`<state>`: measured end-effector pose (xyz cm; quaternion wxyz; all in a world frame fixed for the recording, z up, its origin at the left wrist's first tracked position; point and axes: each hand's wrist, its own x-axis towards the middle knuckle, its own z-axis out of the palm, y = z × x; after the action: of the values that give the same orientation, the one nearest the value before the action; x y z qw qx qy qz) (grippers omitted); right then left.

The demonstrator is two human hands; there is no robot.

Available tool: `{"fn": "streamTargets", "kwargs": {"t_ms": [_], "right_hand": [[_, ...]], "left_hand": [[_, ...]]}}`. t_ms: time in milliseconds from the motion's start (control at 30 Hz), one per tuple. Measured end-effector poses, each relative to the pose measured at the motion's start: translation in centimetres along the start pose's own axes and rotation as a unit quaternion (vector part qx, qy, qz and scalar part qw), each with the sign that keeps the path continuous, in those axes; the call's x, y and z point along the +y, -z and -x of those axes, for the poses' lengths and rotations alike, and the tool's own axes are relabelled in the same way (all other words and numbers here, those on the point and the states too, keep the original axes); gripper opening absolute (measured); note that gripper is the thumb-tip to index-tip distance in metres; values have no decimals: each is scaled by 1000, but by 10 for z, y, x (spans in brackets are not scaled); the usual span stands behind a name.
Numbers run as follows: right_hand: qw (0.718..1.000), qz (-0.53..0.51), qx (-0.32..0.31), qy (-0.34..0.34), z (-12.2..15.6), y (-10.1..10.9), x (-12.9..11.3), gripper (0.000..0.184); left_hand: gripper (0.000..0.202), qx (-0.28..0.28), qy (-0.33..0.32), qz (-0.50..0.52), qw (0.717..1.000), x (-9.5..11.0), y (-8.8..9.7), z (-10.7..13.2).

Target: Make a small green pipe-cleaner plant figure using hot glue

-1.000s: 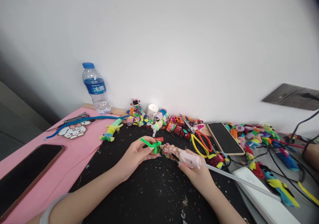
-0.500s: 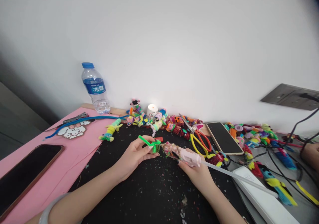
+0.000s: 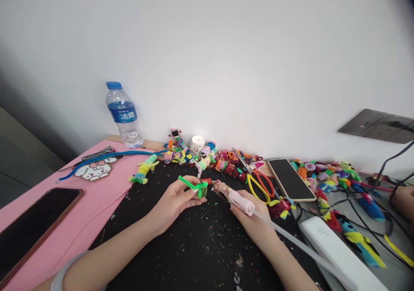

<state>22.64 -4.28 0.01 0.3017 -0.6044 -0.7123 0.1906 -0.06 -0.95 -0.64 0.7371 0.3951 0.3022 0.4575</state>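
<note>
My left hand (image 3: pixel 176 200) pinches a small green pipe-cleaner piece (image 3: pixel 202 189), one bright green strand of it sticking out to the upper left. In my right hand (image 3: pixel 254 217) is a pale pink hot glue gun (image 3: pixel 241 202), its front crusted with fuzz and its nozzle pointing left at the green piece. A small gap shows between nozzle and piece. From the gun's rear a long translucent glue stick (image 3: pixel 291 235) runs toward the lower right. My right fingers are partly hidden behind the gun.
Scissors (image 3: pixel 258 183) and several pipe-cleaner figures (image 3: pixel 231 166) lie along the wall. A phone (image 3: pixel 293 179), a white power strip (image 3: pixel 336 252) and black cables are on the right. At left are pink sheets (image 3: pixel 97 204), another phone (image 3: pixel 39 230) and a water bottle (image 3: pixel 124 116). Another person's hand (image 3: pixel 403 200) shows far right.
The glue gun has rolled and pulled slightly away from the green piece, its glue stick swinging lower. My left hand has hardly moved.
</note>
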Motion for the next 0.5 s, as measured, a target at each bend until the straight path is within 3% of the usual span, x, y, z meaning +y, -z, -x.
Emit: {"fn": "streamTargets", "kwargs": {"t_ms": [100, 300, 400, 500], "right_hand": [[999, 44, -1, 3, -1, 1, 0, 22], [988, 137, -2, 71, 1, 1, -1, 48], [986, 128, 22, 100, 6, 2, -9, 52], [982, 58, 32, 177, 15, 2, -22, 52]], "left_hand": [[12, 1, -18, -29, 999, 0, 0, 0], [13, -20, -78, -155, 985, -2, -2, -1], [14, -41, -116, -244, 962, -2, -5, 1], [16, -65, -140, -345, 926, -2, -10, 5]]}}
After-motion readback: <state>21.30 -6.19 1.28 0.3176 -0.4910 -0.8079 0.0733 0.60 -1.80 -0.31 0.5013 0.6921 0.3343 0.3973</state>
